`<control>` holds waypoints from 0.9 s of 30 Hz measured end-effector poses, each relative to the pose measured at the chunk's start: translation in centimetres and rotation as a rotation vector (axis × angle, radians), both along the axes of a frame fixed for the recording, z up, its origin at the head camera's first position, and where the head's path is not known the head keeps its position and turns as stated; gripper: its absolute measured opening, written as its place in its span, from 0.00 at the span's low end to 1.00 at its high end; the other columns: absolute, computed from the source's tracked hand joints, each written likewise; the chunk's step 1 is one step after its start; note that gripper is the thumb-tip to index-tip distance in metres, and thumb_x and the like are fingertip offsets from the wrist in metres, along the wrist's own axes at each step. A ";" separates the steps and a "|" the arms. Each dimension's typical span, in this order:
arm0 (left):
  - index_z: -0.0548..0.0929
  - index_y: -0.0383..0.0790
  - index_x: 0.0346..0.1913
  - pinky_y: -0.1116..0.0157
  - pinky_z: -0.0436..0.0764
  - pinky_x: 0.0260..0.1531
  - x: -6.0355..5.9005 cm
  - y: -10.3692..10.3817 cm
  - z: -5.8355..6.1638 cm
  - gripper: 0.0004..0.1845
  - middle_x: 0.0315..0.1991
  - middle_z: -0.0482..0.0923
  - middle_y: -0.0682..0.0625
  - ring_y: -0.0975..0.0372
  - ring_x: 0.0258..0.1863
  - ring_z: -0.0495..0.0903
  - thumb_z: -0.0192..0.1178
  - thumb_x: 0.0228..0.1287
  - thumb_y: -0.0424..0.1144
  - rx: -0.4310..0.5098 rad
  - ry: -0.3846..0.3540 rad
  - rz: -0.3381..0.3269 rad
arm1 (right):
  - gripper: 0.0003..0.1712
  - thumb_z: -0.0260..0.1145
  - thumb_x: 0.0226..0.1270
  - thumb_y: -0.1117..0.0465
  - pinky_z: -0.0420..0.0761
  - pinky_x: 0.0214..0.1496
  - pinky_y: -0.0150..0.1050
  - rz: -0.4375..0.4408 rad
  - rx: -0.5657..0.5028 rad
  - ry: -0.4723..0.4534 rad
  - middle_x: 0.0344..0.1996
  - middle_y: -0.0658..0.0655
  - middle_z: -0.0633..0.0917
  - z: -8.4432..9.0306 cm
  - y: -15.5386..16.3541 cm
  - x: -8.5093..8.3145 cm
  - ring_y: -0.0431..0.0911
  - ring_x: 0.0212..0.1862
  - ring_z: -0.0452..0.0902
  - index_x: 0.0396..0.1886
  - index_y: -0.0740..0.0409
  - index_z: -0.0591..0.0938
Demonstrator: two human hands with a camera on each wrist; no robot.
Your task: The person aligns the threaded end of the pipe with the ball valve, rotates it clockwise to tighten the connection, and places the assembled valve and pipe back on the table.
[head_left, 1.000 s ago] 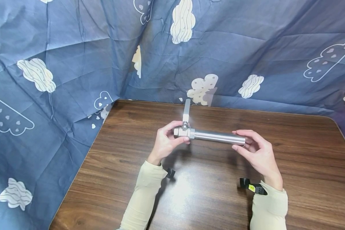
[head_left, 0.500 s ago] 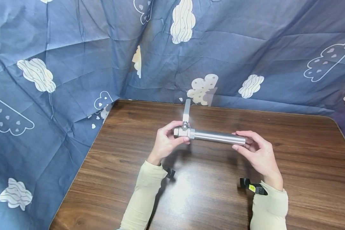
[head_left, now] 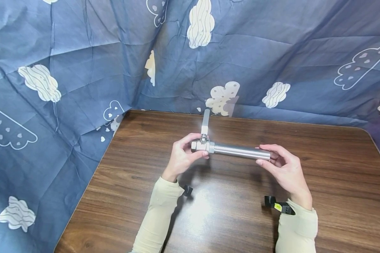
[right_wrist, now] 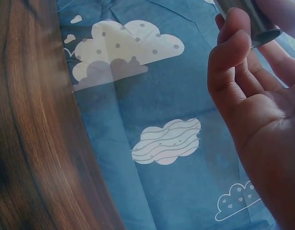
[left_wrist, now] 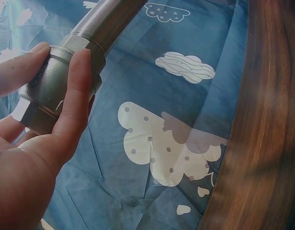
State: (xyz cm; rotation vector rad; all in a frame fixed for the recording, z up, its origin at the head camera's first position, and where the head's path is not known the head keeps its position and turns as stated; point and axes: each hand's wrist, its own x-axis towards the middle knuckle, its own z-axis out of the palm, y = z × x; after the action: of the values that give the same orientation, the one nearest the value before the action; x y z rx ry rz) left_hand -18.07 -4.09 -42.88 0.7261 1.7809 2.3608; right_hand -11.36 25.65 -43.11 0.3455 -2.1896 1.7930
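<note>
A metal ball valve (head_left: 200, 144) with a flat lever handle (head_left: 205, 120) pointing away from me is joined to a shiny steel pipe (head_left: 241, 151), held level above the wooden table (head_left: 228, 207). My left hand (head_left: 182, 156) grips the valve body (left_wrist: 58, 88) between thumb and fingers. My right hand (head_left: 283, 167) pinches the pipe's free end (right_wrist: 248, 21) with thumb and fingertips curled round it.
Blue cloth printed with clouds (head_left: 82, 63) hangs behind the table and drapes down its left side. Wrist camera mounts (head_left: 280, 206) sit on both cream sleeves. The table's right corner (head_left: 372, 135) is rounded.
</note>
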 end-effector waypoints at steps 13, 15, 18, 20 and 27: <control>0.74 0.20 0.52 0.52 0.90 0.33 0.0 0.0 0.0 0.25 0.48 0.78 0.37 0.56 0.29 0.84 0.66 0.48 0.18 -0.007 -0.003 0.005 | 0.25 0.70 0.53 0.77 0.81 0.26 0.21 -0.075 0.158 -0.035 0.32 0.38 0.84 0.0 0.0 0.2 0.31 0.30 0.79 0.53 0.67 0.79; 0.74 0.20 0.52 0.52 0.90 0.33 0.0 0.0 0.0 0.25 0.49 0.78 0.35 0.55 0.29 0.84 0.66 0.47 0.18 -0.007 -0.007 0.005 | 0.24 0.70 0.53 0.76 0.80 0.25 0.21 -0.079 0.164 -0.038 0.32 0.38 0.84 0.0 0.1 0.2 0.31 0.29 0.78 0.53 0.66 0.79; 0.74 0.20 0.52 0.52 0.90 0.33 0.0 0.0 0.1 0.25 0.49 0.78 0.33 0.55 0.29 0.84 0.65 0.48 0.17 -0.003 -0.014 0.003 | 0.24 0.70 0.54 0.76 0.79 0.25 0.21 -0.081 0.166 -0.041 0.32 0.38 0.84 0.1 0.1 0.2 0.31 0.29 0.78 0.53 0.67 0.79; 0.74 0.20 0.52 0.52 0.90 0.33 0.1 0.0 0.1 0.25 0.49 0.78 0.34 0.56 0.29 0.84 0.65 0.48 0.17 -0.004 -0.014 0.003 | 0.23 0.69 0.55 0.75 0.79 0.25 0.21 -0.088 0.166 -0.047 0.32 0.38 0.84 0.1 0.0 0.2 0.31 0.30 0.78 0.53 0.66 0.79; 0.74 0.20 0.52 0.51 0.90 0.33 0.1 0.0 0.3 0.25 0.48 0.79 0.39 0.56 0.29 0.84 0.66 0.48 0.17 -0.001 -0.010 -0.001 | 0.22 0.69 0.57 0.74 0.78 0.28 0.21 -0.110 0.175 -0.054 0.33 0.37 0.85 -0.1 0.0 0.2 0.32 0.31 0.77 0.53 0.66 0.80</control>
State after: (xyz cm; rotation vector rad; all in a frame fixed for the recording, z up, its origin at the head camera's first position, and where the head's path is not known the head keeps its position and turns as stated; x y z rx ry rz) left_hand -17.95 -4.12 -42.62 0.7127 1.7777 2.3585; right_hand -11.18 25.61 -43.18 0.2109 -2.3609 1.5766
